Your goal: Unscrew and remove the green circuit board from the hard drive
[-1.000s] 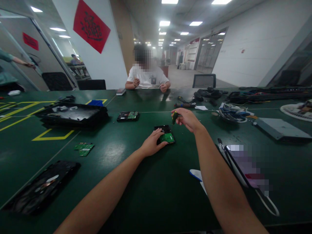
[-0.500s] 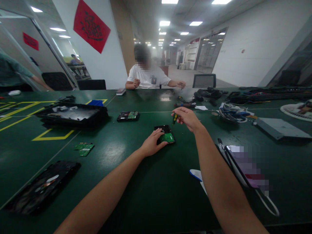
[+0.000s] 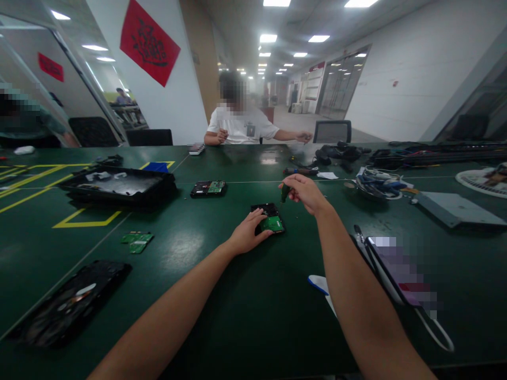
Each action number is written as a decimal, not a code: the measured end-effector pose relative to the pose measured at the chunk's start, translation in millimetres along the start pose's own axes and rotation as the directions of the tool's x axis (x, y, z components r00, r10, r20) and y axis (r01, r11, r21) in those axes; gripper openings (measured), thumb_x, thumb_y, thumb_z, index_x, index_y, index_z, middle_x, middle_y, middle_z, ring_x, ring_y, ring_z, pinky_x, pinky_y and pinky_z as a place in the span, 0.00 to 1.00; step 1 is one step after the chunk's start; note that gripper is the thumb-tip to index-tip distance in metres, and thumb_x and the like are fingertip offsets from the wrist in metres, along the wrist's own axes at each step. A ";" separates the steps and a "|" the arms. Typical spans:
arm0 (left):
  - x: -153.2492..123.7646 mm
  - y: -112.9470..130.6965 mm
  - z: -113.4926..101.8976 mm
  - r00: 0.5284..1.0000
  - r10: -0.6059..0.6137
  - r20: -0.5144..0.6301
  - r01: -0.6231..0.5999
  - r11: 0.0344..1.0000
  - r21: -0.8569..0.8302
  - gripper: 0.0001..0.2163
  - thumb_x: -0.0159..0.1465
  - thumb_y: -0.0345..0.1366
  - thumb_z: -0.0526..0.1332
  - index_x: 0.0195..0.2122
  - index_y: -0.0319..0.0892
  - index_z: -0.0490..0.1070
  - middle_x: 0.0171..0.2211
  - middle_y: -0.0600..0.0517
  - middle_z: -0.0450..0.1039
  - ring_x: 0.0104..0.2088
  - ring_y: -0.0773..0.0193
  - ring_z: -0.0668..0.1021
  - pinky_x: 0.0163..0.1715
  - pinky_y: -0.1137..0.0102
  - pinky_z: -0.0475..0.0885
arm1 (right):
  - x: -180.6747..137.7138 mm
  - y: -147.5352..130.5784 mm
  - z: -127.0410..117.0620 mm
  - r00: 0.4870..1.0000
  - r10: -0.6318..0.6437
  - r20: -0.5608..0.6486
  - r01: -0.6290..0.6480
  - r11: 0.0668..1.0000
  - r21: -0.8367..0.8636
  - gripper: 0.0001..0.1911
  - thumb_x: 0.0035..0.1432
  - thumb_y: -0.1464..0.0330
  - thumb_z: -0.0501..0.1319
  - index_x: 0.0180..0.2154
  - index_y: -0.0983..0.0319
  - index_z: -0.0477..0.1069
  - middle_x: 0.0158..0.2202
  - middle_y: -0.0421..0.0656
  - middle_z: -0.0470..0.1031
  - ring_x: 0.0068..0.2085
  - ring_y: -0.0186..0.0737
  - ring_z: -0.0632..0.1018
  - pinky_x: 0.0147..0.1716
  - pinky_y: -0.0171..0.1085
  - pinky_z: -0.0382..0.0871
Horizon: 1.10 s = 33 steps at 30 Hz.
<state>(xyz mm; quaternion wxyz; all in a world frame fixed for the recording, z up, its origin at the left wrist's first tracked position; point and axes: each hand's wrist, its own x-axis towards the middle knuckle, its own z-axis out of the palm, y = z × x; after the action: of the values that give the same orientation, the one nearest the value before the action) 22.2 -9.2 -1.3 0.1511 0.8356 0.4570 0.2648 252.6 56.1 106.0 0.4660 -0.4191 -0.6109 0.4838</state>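
Left hand (image 3: 246, 233): fingers spread, resting on the hard disk drive (image 3: 272, 221), which lies beneath and right of the fingertips. Drive long axis runs away from the wearer, far end angled left. Screwdriver (image 3: 284, 192): grasped at left fingertips of right hand (image 3: 304, 193), near-vertical, pointing down; tip contact cannot be determined.

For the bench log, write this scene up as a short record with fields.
Left hand: resting on a black-and-green drive, fingers spread
Right hand: gripping a screwdriver by its handle, pointing down near the drive's right side
Tip contact: cannot tell
Left of the hands: second drive, loose circuit board, flat black part
Right of the hands: phone, gray metal box
Across the table: person in white top
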 end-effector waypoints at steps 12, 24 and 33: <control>0.0 -0.5 -0.1 1.000 0.009 0.007 -0.009 1.000 0.006 0.29 0.66 0.54 0.60 0.64 0.44 0.65 0.70 0.44 0.57 0.72 0.51 0.58 0.71 0.52 0.54 | 3.9 3.2 -0.7 1.000 -0.011 -0.001 0.011 1.000 -0.026 0.09 0.60 0.61 0.65 0.37 0.61 0.76 0.30 0.41 0.75 0.24 0.30 0.70 0.18 0.30 0.57; 0.0 -0.3 -0.3 1.000 0.009 0.005 -0.009 1.000 0.009 0.30 0.66 0.55 0.59 0.64 0.44 0.65 0.70 0.44 0.57 0.72 0.51 0.58 0.71 0.53 0.54 | 1.2 1.2 1.3 0.999 -0.006 0.050 0.005 1.000 0.023 0.12 0.64 0.60 0.60 0.40 0.60 0.77 0.37 0.44 0.79 0.24 0.30 0.70 0.19 0.32 0.57; 0.0 -3.8 2.4 1.000 0.006 -0.001 -0.006 1.000 0.006 0.30 0.66 0.55 0.60 0.64 0.44 0.66 0.70 0.43 0.58 0.71 0.51 0.58 0.70 0.52 0.54 | 0.3 -2.5 0.6 1.000 0.005 0.008 -0.005 0.999 -0.042 0.10 0.59 0.61 0.65 0.35 0.62 0.75 0.29 0.42 0.77 0.24 0.31 0.71 0.19 0.31 0.58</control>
<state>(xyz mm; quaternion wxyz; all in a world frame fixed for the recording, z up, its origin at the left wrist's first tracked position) 21.0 -7.1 -5.1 0.1473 0.8373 0.4554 0.2643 251.8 55.8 108.5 0.4534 -0.4285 -0.6217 0.4736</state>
